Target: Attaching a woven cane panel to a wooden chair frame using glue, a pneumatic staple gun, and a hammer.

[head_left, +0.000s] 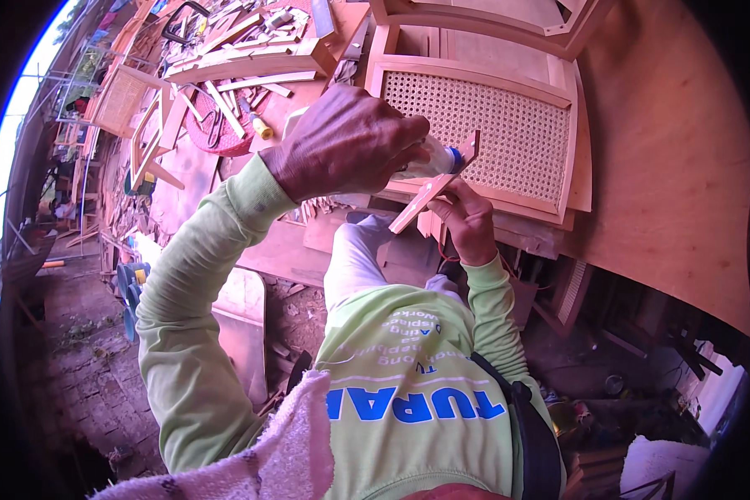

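Towelling cloth (296, 442) lies nearest the camera, at the shoulder of a lime-green shirt (417, 350). Beyond it, the person holds a slim wooden strip (415, 207) in the air, slanting across the near left part of a cane-panelled frame (483, 125). The right hand (468, 223) pinches this strip between thumb and fingers, low along its length. The left hand (350, 137) is above, its fingers closed around a translucent bottle (429, 164) whose blue cap points at the strip and sits against it or just beside it; which of these cannot be told. Small whitish marks show on the strip's face.

The step in hand appears to be putting something from the bottle, probably glue, onto the wood. The next move would call for a steady pinch on the strip and light, even pressure as the cap follows its length.

Further out, toward the left edge of the counter (185, 200), a shallow red basket (229, 150) sits beside a yellow-handled tool (262, 127), with wood offcuts (242, 62) heaped toward the far edge. Plywood (667, 158) spreads to the frame's right.
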`<action>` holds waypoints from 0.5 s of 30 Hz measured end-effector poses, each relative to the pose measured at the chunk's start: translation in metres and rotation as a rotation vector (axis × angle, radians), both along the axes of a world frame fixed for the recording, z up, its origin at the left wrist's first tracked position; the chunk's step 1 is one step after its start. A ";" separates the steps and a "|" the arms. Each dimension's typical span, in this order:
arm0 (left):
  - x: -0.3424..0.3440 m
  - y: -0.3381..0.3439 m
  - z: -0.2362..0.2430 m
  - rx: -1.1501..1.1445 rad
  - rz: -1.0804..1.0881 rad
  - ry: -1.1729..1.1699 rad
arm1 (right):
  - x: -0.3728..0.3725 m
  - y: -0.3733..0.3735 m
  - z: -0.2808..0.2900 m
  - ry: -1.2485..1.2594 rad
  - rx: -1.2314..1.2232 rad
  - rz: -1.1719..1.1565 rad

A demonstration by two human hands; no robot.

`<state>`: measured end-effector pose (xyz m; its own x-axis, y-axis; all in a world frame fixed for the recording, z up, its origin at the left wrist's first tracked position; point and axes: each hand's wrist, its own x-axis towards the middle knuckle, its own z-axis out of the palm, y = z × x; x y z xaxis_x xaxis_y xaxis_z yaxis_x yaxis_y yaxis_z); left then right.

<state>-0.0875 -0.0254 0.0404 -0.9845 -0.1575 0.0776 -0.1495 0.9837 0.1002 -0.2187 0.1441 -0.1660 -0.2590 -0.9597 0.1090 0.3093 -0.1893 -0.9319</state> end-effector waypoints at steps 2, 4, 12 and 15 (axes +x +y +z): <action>-0.004 0.003 0.002 -0.017 -0.002 -0.027 | -0.001 0.001 0.001 0.009 -0.004 -0.005; -0.002 0.005 0.003 -0.034 0.001 -0.046 | -0.002 0.000 0.001 0.032 0.018 -0.016; 0.017 0.009 0.015 0.008 0.061 -0.026 | -0.008 -0.004 -0.013 -0.205 0.031 -0.002; 0.016 0.009 0.010 0.009 0.069 -0.041 | -0.008 -0.005 -0.014 -0.218 0.011 0.002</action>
